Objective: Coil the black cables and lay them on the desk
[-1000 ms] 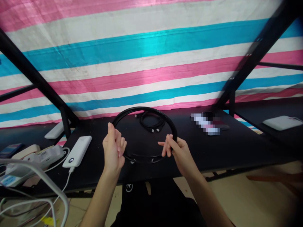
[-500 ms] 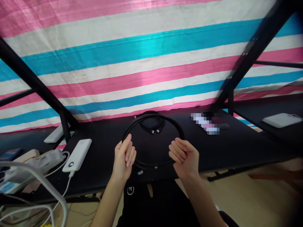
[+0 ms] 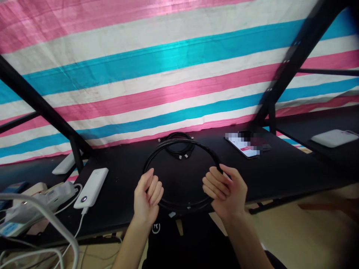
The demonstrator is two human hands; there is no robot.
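Observation:
A black cable (image 3: 179, 141) is wound into a wide loop, held up over the front of the black table. My left hand (image 3: 148, 194) is closed around the left side of the loop. My right hand (image 3: 224, 188) grips the loop's right side, its fingers curled round the strands. A light connector (image 3: 172, 215) hangs at the bottom of the loop, between the hands. Behind the loop, a second coiled black cable (image 3: 182, 151) lies on the table, with several light plugs showing at its edges.
A white power bank (image 3: 92, 186) with a white cable lies left, beside a power strip (image 3: 42, 201). A phone (image 3: 244, 145), partly blurred, lies right. Another white device (image 3: 335, 138) rests on the far-right table. Black frame bars (image 3: 297, 52) and a striped sheet (image 3: 168, 74) stand behind.
My right hand has shifted slightly right and both hands sit a little lower in view. The held loop looks slightly wider, its strands more spread at the top.

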